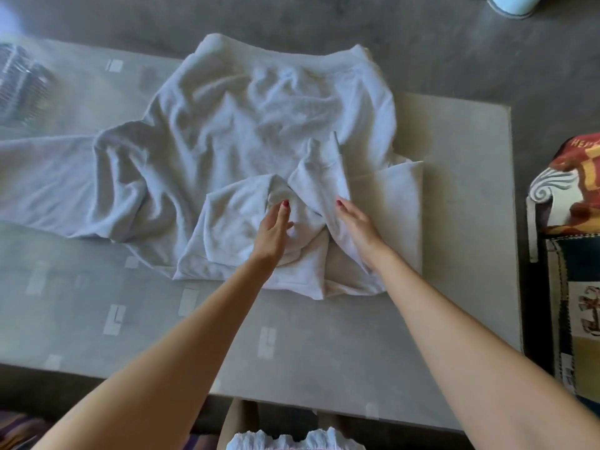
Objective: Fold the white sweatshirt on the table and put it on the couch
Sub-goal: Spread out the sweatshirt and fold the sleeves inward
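Both flat hands, left hand [274, 227] and right hand [355, 224], press the crumpled, half-folded white sweatshirt [246, 141].

The sweatshirt [246, 151] lies on the table [324, 352], both hands on its near part, a chair [571, 222] to the right.

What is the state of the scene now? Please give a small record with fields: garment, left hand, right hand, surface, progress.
garment: white sweatshirt, spread out and wrinkled, one sleeve stretched to the left, near part bunched up
left hand: fingers straight, resting on the bunched cloth
right hand: fingers straight, lying on the cloth beside the left one
surface: grey table with pale rectangle marks
progress: not yet folded, not yet on the couch
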